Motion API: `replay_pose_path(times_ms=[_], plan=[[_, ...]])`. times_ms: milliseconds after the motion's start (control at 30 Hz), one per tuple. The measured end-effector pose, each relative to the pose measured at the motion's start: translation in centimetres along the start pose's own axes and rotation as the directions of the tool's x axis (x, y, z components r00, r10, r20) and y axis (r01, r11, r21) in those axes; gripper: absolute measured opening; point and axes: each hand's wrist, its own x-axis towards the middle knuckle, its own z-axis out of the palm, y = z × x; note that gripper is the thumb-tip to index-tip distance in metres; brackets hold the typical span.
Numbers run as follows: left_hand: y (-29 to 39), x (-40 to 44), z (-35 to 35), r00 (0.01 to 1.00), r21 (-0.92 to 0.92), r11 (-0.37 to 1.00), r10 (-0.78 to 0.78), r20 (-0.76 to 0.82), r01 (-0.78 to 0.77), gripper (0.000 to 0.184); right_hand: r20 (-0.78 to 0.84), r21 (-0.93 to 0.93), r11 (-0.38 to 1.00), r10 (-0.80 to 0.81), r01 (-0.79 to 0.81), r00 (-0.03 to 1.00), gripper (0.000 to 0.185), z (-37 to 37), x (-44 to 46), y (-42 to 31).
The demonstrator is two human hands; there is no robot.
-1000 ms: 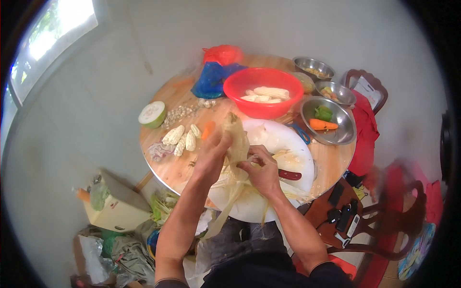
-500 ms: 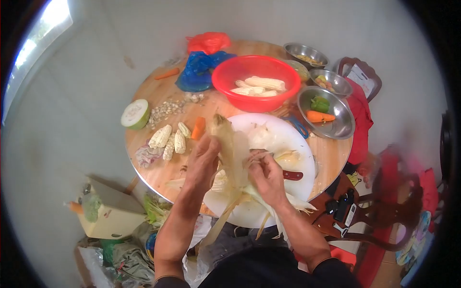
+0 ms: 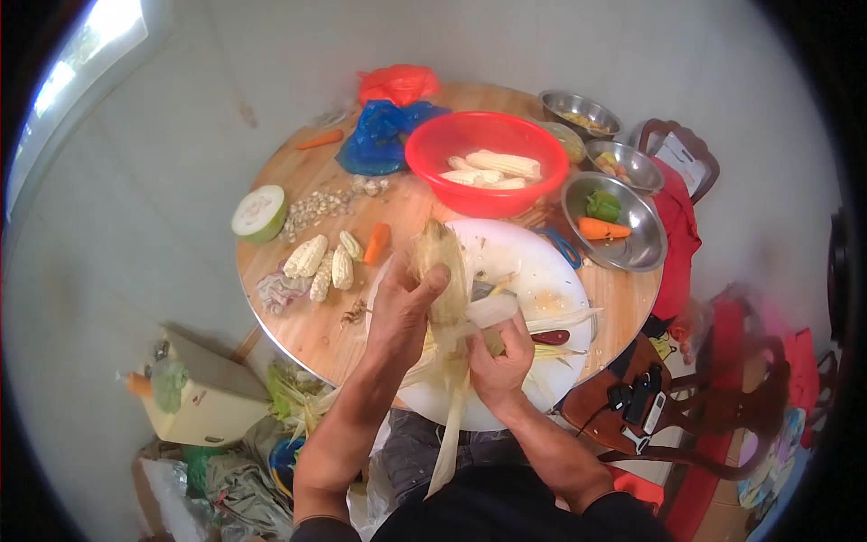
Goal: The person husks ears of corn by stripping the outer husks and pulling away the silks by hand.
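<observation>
My left hand (image 3: 404, 303) is wrapped round an ear of corn (image 3: 439, 257), upright and partly in its pale husk. Beside it, my right hand (image 3: 502, 366) is closed on a loose strip of husk (image 3: 492, 311). A long husk piece (image 3: 449, 443) hangs below the ear towards my lap. Beneath both hands lies a round white cutting board (image 3: 564, 294) with husk scraps on it. Just right of my right hand shows the dark red handle (image 3: 551, 337) of a knife; its blade is mostly hidden.
A red basin (image 3: 488, 203) holds peeled corn. Steel bowls (image 3: 646, 248) with vegetables stand at the right. Several short corn ears (image 3: 318, 268), a carrot piece (image 3: 377, 243), garlic cloves (image 3: 312, 210) and a cut gourd (image 3: 258, 214) lie at the left. A blue bag (image 3: 375, 140) is behind.
My right hand has moved slightly down, with a wide husk strip now bent across beside the ear. The loose husk over my right wrist is gone. My view has shifted a little.
</observation>
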Motion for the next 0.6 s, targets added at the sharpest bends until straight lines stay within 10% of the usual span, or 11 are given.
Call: replay_pose_path(times_ms=[367,433,600], plan=[[-0.4,0.0,1.0,1.0,0.005,1.0,0.014,-0.012,-0.014,0.058,0.014,0.064,0.996,0.065,-0.066,0.998,0.023,-0.6,2.2,1.1],[-0.3,0.2,0.5,1.0,0.013,1.0,0.005,-0.01,-0.005,0.055,0.15,0.441,0.708,0.548,-0.552,0.823,0.019,-1.2,2.2,1.1],[-0.8,0.5,-0.2,1.0,0.021,1.0,0.002,-0.024,-0.002,0.048,0.289,0.763,0.345,0.575,-0.547,0.765,0.013,-1.5,1.4,2.7]])
